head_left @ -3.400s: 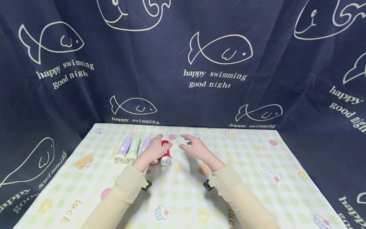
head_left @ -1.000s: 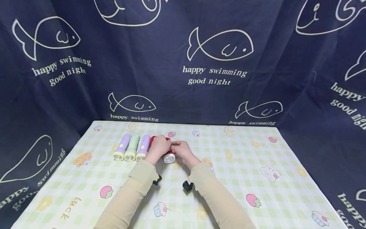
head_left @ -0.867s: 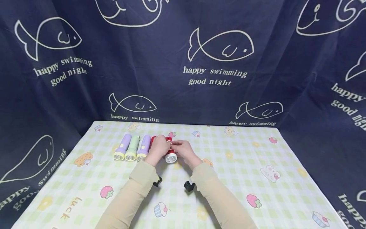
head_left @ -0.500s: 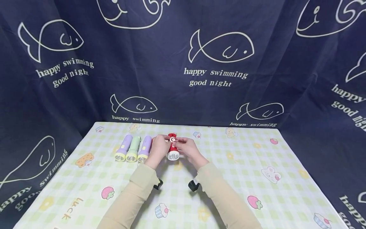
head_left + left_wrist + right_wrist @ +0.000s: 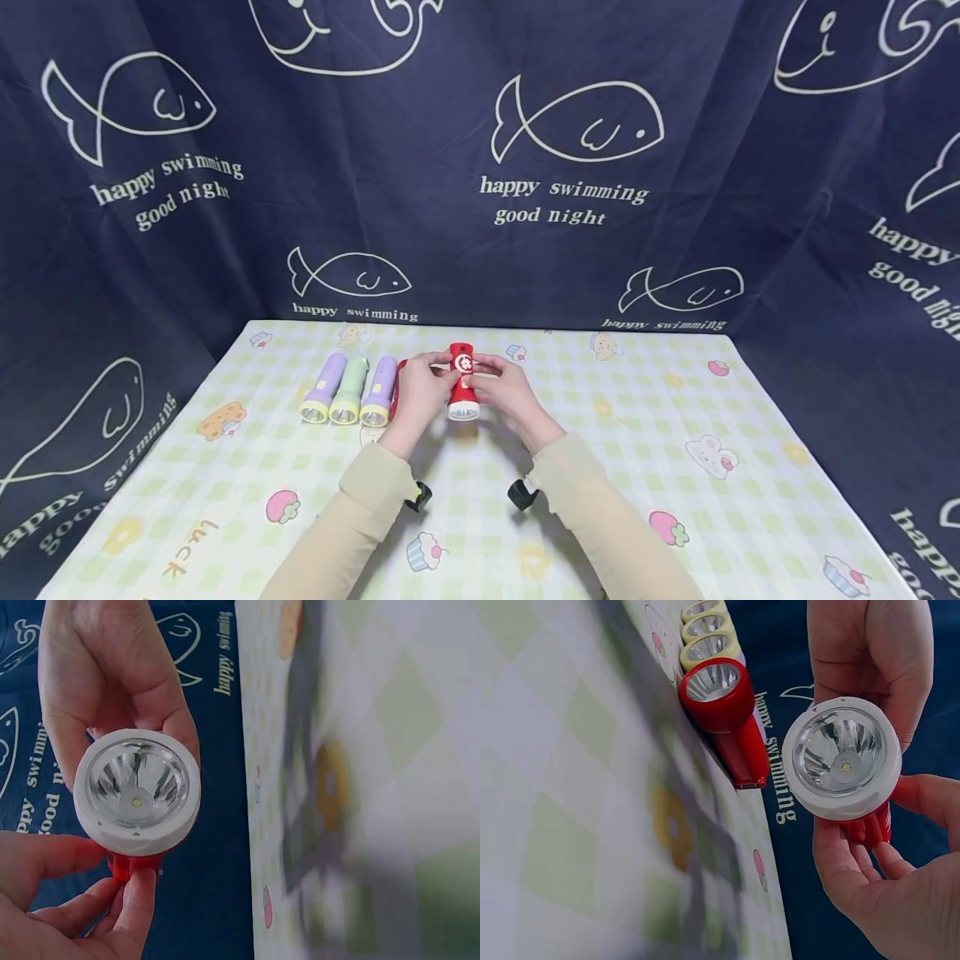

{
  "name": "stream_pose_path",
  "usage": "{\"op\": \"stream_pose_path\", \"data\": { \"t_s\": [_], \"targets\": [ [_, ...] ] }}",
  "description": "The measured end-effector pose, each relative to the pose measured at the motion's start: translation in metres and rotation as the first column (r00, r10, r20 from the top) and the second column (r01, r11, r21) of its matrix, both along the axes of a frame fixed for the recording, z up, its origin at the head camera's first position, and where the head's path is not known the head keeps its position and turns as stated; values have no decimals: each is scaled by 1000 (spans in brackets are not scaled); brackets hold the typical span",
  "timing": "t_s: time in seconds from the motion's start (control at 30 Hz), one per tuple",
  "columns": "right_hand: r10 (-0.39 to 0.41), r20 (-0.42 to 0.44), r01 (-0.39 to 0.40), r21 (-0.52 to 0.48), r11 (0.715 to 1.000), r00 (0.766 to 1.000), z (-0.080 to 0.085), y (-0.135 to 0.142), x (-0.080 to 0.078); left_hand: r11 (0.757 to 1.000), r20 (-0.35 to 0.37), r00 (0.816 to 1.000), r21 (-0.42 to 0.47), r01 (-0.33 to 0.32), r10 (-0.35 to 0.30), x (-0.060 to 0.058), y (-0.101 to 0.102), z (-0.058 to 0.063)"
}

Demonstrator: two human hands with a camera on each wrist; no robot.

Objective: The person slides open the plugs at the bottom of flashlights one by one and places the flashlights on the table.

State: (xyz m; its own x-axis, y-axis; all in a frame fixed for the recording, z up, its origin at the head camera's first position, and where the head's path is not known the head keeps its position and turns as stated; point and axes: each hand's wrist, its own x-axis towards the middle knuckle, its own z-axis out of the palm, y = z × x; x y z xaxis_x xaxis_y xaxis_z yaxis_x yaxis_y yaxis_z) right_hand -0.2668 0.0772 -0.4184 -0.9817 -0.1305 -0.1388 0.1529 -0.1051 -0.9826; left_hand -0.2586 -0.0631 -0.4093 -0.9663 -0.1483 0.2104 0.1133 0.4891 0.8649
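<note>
A red flashlight with a white head (image 5: 463, 400) is held up off the table between both hands, its lens facing back toward the wrists. My left hand (image 5: 423, 390) pinches its body from the left, thumb toward the top. From the other side, my right hand (image 5: 513, 393) grips the same body with thumb and fingers. The clear lens and reflector (image 5: 139, 784) show in the left wrist view, unlit as far as I can tell. Beside the left hand, an all-red flashlight (image 5: 739, 727) lies on the table, mostly hidden in the head view.
Left of the hands lie a purple flashlight (image 5: 382, 383), a green flashlight (image 5: 352, 383) and another purple flashlight (image 5: 327, 383), side by side with lenses toward me. The checked tablecloth (image 5: 600, 517) ends at a dark blue fish-print curtain (image 5: 450, 150).
Both hands, apart over the table at first, have taken hold of the white-headed red flashlight. It has come up and to the right, away from the row.
</note>
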Motion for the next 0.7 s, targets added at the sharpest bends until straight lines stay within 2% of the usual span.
{"op": "stream_pose_path", "data": {
  "t_s": [0.2,0.3,0.4,0.5,0.6,0.7],
  "targets": [
    [-2,-19,3,32,999,1000,3,8,7,993,54,998,109,38,-44,5,0,3],
    [-7,-23,9,50,999,1000,6,12,11,981,71,995,183,61,-75,7,0,3],
    [-10,-32,13,71,997,999,9,15,15,955,88,990,286,83,-112,8,1,3],
    [-8,-44,12,96,995,999,10,17,18,916,103,984,389,94,-144,8,2,2],
    [-5,-52,11,109,994,999,12,19,22,884,117,978,457,100,-172,8,2,1],
    [-5,-64,12,102,995,998,14,20,25,867,151,969,489,96,-193,7,3,1]
  ]
}}
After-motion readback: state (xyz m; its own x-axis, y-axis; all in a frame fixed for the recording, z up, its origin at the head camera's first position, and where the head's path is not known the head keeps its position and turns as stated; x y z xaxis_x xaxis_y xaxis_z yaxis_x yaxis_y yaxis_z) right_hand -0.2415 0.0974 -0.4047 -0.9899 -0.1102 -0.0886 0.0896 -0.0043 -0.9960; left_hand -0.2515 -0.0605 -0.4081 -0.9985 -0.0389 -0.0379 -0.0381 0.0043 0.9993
